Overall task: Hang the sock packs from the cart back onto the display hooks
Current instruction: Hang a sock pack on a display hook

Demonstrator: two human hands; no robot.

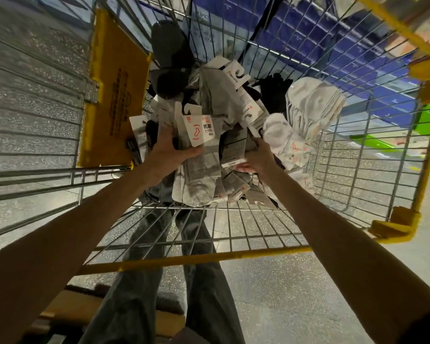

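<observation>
Head view, looking down into a wire cart (233, 259) with yellow trim. Sock packs (216, 95) lie heaped in the basket: grey, black and white, most with white hook cards.

Left grip (168, 151) is clamped on a light grey pack (201, 167), thumb across its front just below the card (196, 130), fingers hidden behind.

Right grip (258, 155) is clamped on a dark grey pack (233, 147), fingers curled over its edge, thumb underneath.

The two held packs touch, side by side, over the near end of the heap (whether they are lifted clear of it, cannot tell).

A white pack (283, 142) lies just beside the right grip, on its outer side. Black socks (170, 53) are at the far end. A yellow flap (114, 95) sits on the cart's left wall. Speckled floor (296, 294) shows below
</observation>
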